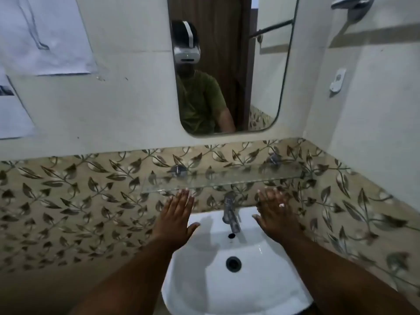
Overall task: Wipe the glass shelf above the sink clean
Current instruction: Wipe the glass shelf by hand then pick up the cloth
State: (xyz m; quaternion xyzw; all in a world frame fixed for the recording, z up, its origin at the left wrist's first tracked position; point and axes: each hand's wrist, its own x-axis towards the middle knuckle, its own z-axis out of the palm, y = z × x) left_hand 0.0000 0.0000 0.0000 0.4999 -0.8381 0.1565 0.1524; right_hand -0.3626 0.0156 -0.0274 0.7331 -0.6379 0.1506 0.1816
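A clear glass shelf (227,179) runs along the leaf-patterned tiles above a white sink (204,289), held by two metal brackets. Nothing stands on the shelf. My left hand (176,214) is stretched out flat, palm down, over the sink's left rear corner, its fingertips just below the shelf's front edge. My right hand (276,214), with a ring on one finger, is held out flat the same way to the right of the tap (230,214). Both hands hold nothing. No cloth is in view.
A mirror (229,64) hangs above the shelf and reflects a person in a green shirt with a headset. The drain (233,264) sits mid-basin. Paper sheets (45,35) hang on the left wall. A small white fitting (338,83) and a metal holder (351,4) are on the right wall.
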